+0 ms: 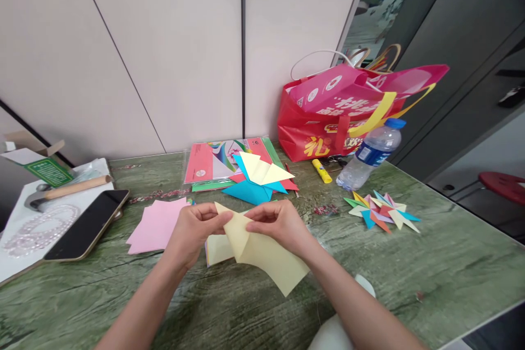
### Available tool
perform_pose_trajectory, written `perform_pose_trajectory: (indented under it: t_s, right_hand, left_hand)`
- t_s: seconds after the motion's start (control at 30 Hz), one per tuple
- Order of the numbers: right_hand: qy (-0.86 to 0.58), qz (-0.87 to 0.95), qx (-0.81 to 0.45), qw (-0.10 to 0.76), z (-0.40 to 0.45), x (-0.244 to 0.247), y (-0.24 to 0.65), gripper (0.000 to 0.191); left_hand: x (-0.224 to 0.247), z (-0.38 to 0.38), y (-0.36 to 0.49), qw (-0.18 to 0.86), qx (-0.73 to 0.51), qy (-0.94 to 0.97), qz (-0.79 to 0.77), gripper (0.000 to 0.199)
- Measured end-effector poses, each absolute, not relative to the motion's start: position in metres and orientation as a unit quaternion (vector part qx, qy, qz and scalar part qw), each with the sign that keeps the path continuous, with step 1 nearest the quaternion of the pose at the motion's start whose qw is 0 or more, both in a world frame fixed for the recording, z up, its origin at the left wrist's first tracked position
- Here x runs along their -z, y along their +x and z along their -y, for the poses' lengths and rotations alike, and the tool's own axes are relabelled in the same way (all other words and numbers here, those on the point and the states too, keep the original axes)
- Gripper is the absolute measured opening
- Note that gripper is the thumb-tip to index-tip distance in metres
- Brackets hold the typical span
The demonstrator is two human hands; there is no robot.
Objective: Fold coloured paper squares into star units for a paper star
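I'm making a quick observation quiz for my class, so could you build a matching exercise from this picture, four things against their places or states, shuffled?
Things
1. phone
2. cream paper sheet
3. glue stick
4. pink paper sheets

Places or states
A. lying close beside the blue-capped bottle
B. overlapping in a loose pile on the table
C. dark screen facing up
D. held by the left hand and right hand, partly folded

Right pairs: 1-C, 2-D, 3-A, 4-B
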State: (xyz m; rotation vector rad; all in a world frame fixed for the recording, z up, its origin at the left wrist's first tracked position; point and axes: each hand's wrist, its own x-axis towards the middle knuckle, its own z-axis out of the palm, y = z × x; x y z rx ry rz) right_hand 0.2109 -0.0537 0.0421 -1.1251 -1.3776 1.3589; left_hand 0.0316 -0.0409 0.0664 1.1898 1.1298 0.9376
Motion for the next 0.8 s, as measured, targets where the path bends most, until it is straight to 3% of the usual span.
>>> perform_pose_trajectory:
  t_s: [0.37, 0.57, 0.8]
  right_hand:
    - [-0.5, 0.585, -0.493, 0.406, 0.055, -0.045, 0.211, 0.009]
    - [-0.492, 0.52, -0.53, 0.455, 0.053, -0.048, 0.213, 0.017]
    - [-0.475, 0.437, -0.565, 0.513, 0.051, -0.046, 0.213, 0.024]
  left_hand:
    - [-0.065, 0.042, 0.033, 0.566, -0.404, 0.524, -0.492, 0.014]
    - [-0.068, 0.046, 0.036, 0.61, -0.355, 0.538, -0.461, 0.026]
    - [-0.067, 0.05, 0.045, 0.612, -0.323, 0.528, -0.491, 0.019]
